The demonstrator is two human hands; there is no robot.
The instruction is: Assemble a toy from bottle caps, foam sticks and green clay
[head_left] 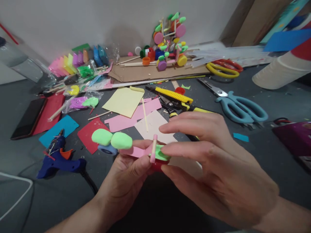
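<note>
My left hand (pixel 131 178) holds a small handmade toy scooter (pixel 138 151) by its pink body, thumb on top and fingers beneath. At its left end are two light green clay ovals (pixel 111 139) above a blue wheel (pixel 107 149). Its right end has a stick crossbar (pixel 154 149) with pink ends, a green clay piece (pixel 161 153) and a red round part (pixel 159 166), partly hidden. My right hand (pixel 216 168) pinches that end, index fingertip on the green piece and thumb near the red part. Its other fingers are extended.
A blue glue gun (pixel 60 158) lies left with its cord. Beyond the hands are coloured paper (pixel 125 101), a yellow cutter (pixel 173 94) and pliers (pixel 170 104). Blue-handled scissors (pixel 239 105) lie right. Similar toys (pixel 170 48) stand on cardboard (pixel 136 74) by the wall.
</note>
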